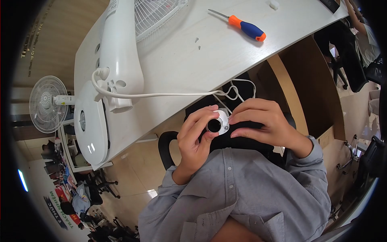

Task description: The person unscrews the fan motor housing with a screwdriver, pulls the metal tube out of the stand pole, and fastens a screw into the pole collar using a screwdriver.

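My left hand (194, 137) grips a small white plastic part with a round black opening (215, 124), held above my lap. A small metallic spot, perhaps a screw, shows on its lower right. My right hand (264, 123) is beside the part, its fingertips at or just off the right edge and its thumb apart. I cannot tell if they touch it. On the table, a white fan body (121, 56) lies with its wire grille (155, 16). A white power cord (161, 95) runs from it toward my hands and hangs in loops over the table edge.
The white table (177, 68) bears an orange-blue screwdriver (246, 28), two tiny screws (199, 47) and a small white piece (274, 5). A round white fan base (92, 133) sits at the left edge. An open cardboard box (310, 80) stands right; another fan (48, 103) is farther left.
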Motion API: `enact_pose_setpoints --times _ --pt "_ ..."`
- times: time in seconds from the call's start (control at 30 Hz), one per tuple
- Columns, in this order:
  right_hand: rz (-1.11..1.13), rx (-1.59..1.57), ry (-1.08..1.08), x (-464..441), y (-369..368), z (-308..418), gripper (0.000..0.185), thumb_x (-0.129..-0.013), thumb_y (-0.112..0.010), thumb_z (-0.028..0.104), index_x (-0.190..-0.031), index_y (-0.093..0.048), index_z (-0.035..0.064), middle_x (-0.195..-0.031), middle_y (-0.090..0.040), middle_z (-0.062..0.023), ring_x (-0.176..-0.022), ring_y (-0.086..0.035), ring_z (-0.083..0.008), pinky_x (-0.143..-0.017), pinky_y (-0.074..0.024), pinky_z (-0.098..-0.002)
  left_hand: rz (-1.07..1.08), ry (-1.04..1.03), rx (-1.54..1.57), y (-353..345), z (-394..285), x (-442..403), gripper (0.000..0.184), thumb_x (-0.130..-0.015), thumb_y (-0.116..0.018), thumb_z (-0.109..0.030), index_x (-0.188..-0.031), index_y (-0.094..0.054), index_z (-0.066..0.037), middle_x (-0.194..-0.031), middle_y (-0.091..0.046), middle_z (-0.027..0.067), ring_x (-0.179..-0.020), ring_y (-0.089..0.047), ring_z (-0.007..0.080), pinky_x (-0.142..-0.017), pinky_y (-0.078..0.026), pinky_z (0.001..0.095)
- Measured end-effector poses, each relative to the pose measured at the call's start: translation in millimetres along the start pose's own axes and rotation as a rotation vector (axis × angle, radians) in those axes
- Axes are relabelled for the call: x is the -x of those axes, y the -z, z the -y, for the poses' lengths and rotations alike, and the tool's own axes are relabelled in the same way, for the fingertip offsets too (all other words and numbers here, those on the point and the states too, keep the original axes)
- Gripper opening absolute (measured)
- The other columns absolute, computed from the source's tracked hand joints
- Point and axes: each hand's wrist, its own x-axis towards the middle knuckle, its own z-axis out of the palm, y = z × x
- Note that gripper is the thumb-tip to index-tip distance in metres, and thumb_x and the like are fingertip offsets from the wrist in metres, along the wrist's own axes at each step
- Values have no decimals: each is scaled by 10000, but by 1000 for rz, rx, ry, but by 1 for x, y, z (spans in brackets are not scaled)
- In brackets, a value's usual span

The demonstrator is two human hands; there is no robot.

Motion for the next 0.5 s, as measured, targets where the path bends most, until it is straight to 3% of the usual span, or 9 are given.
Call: enact_pose_setpoints --times 0.17,0.3,0.37,0.4,0.5 --pt "-131 101 6 -4 19 -4 171 -817 -816 97 -952 -739 28 -971 -699 -117 -879 -692 -275 -766 -550 -355 -19 -6 36 -1 2 1 394 -989 -682 -236 -1209 -657 90 -1135 -663 196 -1167 -650 352 -973 -516 426" --pt "-345 515 23 -38 52 -19 137 -827 -800 83 -926 -733 15 -987 -697 -101 -869 -685 -287 -772 -546 -362 -6 -24 18 -1 3 1 393 -989 -683 -239 -1199 -659 92 -1130 -662 193 -1165 -652 350 -973 -516 418" --pt "-352 703 76 -55 64 -32 211 -836 -796 120 -1013 -716 38 -1056 -679 -86 -955 -658 -293 -818 -543 -380 -13 -42 15 -2 4 2 391 -989 -685 -237 -1197 -658 93 -1128 -661 192 -1163 -653 349 -969 -519 411" --pt "-358 770 91 -68 65 -30 240 -836 -796 132 -1042 -709 45 -1076 -673 -85 -981 -649 -293 -831 -541 -386 -23 -51 10 -2 3 1 315 -904 -729 -62 -1185 -672 67 -1198 -676 214 -1124 -675 324 -963 -528 373" --pt "-361 910 148 -100 64 -41 322 -838 -797 173 -1122 -684 71 -1138 -648 -78 -1041 -618 -287 -833 -533 -392 -24 -38 12 -2 4 1 313 -912 -727 -77 -1185 -672 67 -1198 -679 214 -1118 -676 318 -960 -528 372"
